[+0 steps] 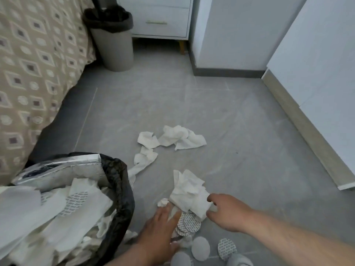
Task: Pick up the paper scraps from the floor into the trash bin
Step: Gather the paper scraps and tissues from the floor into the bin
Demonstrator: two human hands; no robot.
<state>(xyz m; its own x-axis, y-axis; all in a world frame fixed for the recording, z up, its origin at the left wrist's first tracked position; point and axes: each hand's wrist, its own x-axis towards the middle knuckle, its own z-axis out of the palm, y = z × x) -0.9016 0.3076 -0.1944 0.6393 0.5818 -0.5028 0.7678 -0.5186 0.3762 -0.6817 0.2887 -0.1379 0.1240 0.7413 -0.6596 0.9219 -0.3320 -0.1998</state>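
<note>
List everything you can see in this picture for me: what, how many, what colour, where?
near trash bin: one, black liner, lower left, filled with white paper and a silver pouch
far trash bin: one, grey with black liner, top, beside the bed
paper scraps: about five, white, crumpled on the floor, centre
round discs: several, grey, some printed, on the floor at the bottom
bed cover: one, beige with diamonds, left
drawer cabinet: one, white, top centre
floor: grey tiles
left hand: one, fingers straight on the discs
right hand: one, thumb and fingers curved round the nearest scrap's edge; grip unclear
</note>
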